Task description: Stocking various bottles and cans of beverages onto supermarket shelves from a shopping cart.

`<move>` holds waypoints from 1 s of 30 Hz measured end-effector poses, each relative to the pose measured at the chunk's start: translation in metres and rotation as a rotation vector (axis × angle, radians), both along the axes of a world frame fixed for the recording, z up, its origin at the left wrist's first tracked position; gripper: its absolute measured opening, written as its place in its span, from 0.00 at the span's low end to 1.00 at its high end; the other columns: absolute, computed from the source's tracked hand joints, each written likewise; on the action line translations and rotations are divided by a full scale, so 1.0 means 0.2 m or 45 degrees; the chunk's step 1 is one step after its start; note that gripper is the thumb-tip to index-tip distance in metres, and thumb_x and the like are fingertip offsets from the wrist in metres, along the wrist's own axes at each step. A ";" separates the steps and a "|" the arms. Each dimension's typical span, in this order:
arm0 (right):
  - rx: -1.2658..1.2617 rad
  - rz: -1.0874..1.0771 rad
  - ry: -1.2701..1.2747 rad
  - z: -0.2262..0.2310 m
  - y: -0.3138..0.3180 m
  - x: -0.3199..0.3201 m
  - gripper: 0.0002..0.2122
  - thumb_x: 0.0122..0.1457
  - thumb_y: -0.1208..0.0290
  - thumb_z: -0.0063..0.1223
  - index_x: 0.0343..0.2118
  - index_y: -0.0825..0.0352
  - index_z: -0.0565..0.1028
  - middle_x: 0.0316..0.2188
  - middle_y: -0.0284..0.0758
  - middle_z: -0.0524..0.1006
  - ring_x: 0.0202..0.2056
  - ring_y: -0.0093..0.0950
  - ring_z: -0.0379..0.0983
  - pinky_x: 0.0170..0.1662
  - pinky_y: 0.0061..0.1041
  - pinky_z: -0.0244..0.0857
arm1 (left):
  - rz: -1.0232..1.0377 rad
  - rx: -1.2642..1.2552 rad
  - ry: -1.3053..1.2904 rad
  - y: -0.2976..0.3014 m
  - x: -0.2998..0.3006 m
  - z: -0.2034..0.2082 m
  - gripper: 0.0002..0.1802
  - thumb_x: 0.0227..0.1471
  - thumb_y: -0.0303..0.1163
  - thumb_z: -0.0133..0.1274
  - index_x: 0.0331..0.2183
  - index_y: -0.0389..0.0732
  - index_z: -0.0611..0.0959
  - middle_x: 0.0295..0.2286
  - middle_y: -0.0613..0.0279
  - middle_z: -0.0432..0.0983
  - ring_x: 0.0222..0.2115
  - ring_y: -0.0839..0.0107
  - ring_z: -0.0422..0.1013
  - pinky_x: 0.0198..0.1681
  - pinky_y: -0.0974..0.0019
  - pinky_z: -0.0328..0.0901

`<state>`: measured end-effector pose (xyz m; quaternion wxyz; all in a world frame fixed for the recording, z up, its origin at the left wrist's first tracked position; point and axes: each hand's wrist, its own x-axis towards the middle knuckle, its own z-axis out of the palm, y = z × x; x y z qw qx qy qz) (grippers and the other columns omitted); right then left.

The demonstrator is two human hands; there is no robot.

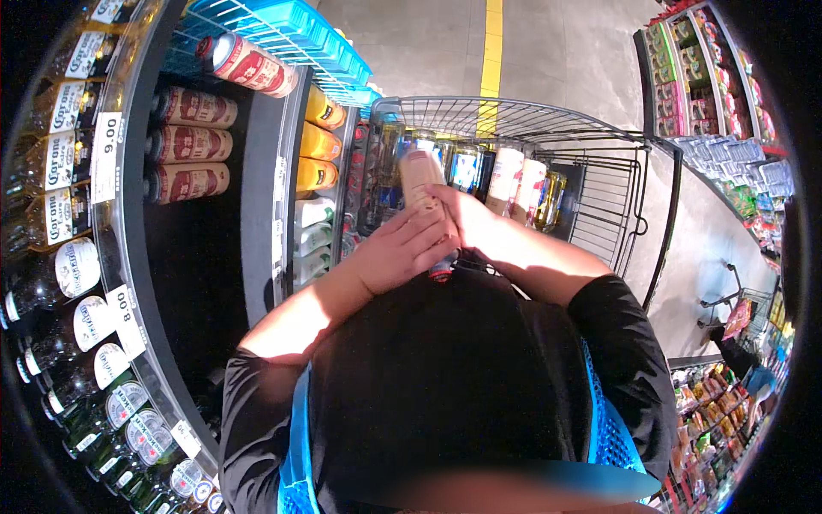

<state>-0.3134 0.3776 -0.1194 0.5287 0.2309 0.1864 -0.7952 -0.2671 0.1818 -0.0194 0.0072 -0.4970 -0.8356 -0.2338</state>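
Note:
Both my hands are wrapped round a bottle (pixel 419 171) with a beige and red label, held tilted close to my chest. Its red cap points toward me, just below the fingers. My left hand (pixel 411 244) covers the bottle's middle from the left, while my right hand (pixel 467 218) grips it from the other side. Beyond them is a dark wire shopping cart (pixel 531 111) carrying several bottles. Two beige-labelled bottles (pixel 505 182) of similar look are in it, beside bottles (pixel 465 169) with blue labels.
Similar bottles (pixel 193 144) sit on the dark shelf at left, with one more bottle (pixel 257 68) by a blue wire rack (pixel 291 26). Orange bottles (pixel 318 141) fill the neighbouring shelf. Beer bottles (pixel 64 171) line the far left. Stocked shelves (pixel 685 68) and another cart (pixel 749 308) are at right.

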 end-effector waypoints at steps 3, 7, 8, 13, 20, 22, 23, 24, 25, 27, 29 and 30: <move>0.597 -0.317 0.342 -0.34 0.09 0.00 0.19 0.60 0.72 0.60 0.52 0.70 0.68 0.37 0.41 0.80 0.35 0.34 0.80 0.39 0.33 0.77 | 0.099 -0.204 -0.099 -0.04 -0.02 -0.04 0.31 0.45 0.30 0.62 0.54 0.46 0.77 0.57 0.56 0.69 0.63 0.53 0.60 0.68 0.43 0.50; 1.910 0.040 0.992 -0.70 0.15 -0.12 0.45 0.52 0.66 0.67 0.66 0.71 0.49 0.55 0.52 0.72 0.55 0.42 0.72 0.60 0.35 0.66 | 0.686 -0.308 -0.222 -0.40 -0.04 0.02 0.43 0.38 0.37 0.68 0.58 0.41 0.74 0.60 0.48 0.65 0.64 0.48 0.58 0.67 0.41 0.51; 2.120 0.347 0.860 -0.75 0.17 -0.16 0.51 0.50 0.59 0.67 0.70 0.70 0.43 0.60 0.59 0.66 0.60 0.47 0.67 0.65 0.35 0.60 | 0.861 -0.344 -0.192 -0.48 -0.03 0.03 0.43 0.38 0.36 0.68 0.58 0.39 0.73 0.60 0.46 0.65 0.64 0.46 0.57 0.67 0.41 0.50; 2.250 0.556 0.768 -0.78 0.12 -0.19 0.57 0.49 0.52 0.67 0.71 0.68 0.37 0.63 0.60 0.60 0.61 0.49 0.65 0.64 0.37 0.61 | 1.130 -0.213 0.019 -0.85 0.16 0.02 0.45 0.43 0.36 0.64 0.61 0.32 0.67 0.60 0.36 0.61 0.63 0.37 0.55 0.66 0.39 0.49; 2.252 0.602 0.667 -0.74 -0.05 -0.21 0.59 0.48 0.53 0.69 0.72 0.65 0.34 0.63 0.56 0.59 0.60 0.50 0.66 0.64 0.39 0.62 | 1.317 -0.413 -0.086 -1.02 0.37 -0.19 0.50 0.42 0.41 0.65 0.62 0.29 0.64 0.62 0.33 0.57 0.64 0.36 0.51 0.68 0.41 0.47; 2.260 0.582 0.640 -0.75 -0.07 -0.21 0.59 0.48 0.54 0.69 0.72 0.65 0.34 0.64 0.56 0.59 0.60 0.50 0.65 0.64 0.39 0.61 | 1.309 -0.406 -0.142 -1.04 0.39 -0.23 0.52 0.42 0.40 0.66 0.63 0.27 0.60 0.61 0.31 0.55 0.64 0.35 0.50 0.68 0.42 0.46; 2.261 0.582 0.630 -0.75 -0.07 -0.21 0.59 0.48 0.53 0.69 0.72 0.65 0.35 0.64 0.56 0.58 0.60 0.50 0.65 0.64 0.39 0.61 | 1.315 -0.394 -0.131 -1.05 0.40 -0.24 0.52 0.42 0.40 0.66 0.63 0.27 0.60 0.61 0.31 0.55 0.64 0.35 0.50 0.68 0.42 0.46; 2.280 0.567 0.634 -0.76 -0.08 -0.22 0.59 0.48 0.53 0.69 0.71 0.65 0.35 0.64 0.56 0.58 0.61 0.50 0.65 0.64 0.39 0.61 | 1.300 -0.393 -0.139 -1.05 0.40 -0.25 0.52 0.42 0.40 0.65 0.63 0.27 0.60 0.62 0.32 0.55 0.64 0.36 0.50 0.68 0.42 0.46; 2.265 0.586 0.615 -0.76 -0.08 -0.21 0.59 0.48 0.53 0.69 0.71 0.65 0.35 0.64 0.56 0.58 0.61 0.50 0.65 0.64 0.39 0.61 | 1.287 -0.402 -0.159 -1.06 0.40 -0.26 0.52 0.42 0.40 0.65 0.63 0.27 0.60 0.62 0.32 0.55 0.64 0.36 0.50 0.68 0.42 0.46; 2.298 0.542 0.674 -0.78 -0.08 -0.21 0.59 0.47 0.53 0.70 0.71 0.66 0.35 0.65 0.56 0.58 0.61 0.50 0.64 0.64 0.39 0.61 | 1.282 -0.389 -0.148 -1.06 0.40 -0.26 0.52 0.42 0.40 0.65 0.63 0.27 0.60 0.62 0.32 0.55 0.64 0.36 0.50 0.68 0.42 0.47; 2.249 0.536 0.673 -0.80 -0.06 -0.20 0.60 0.47 0.53 0.70 0.71 0.67 0.35 0.65 0.56 0.58 0.63 0.50 0.61 0.66 0.39 0.59 | 1.286 -0.391 -0.145 -1.05 0.40 -0.25 0.52 0.42 0.40 0.65 0.63 0.28 0.61 0.62 0.33 0.56 0.64 0.36 0.50 0.68 0.42 0.47; 2.220 0.538 0.658 -0.81 -0.05 -0.19 0.60 0.46 0.53 0.71 0.71 0.69 0.35 0.65 0.57 0.57 0.65 0.49 0.59 0.67 0.39 0.56 | 1.278 -0.367 -0.145 -1.04 0.39 -0.24 0.52 0.42 0.39 0.65 0.63 0.28 0.61 0.62 0.33 0.56 0.64 0.37 0.50 0.68 0.42 0.47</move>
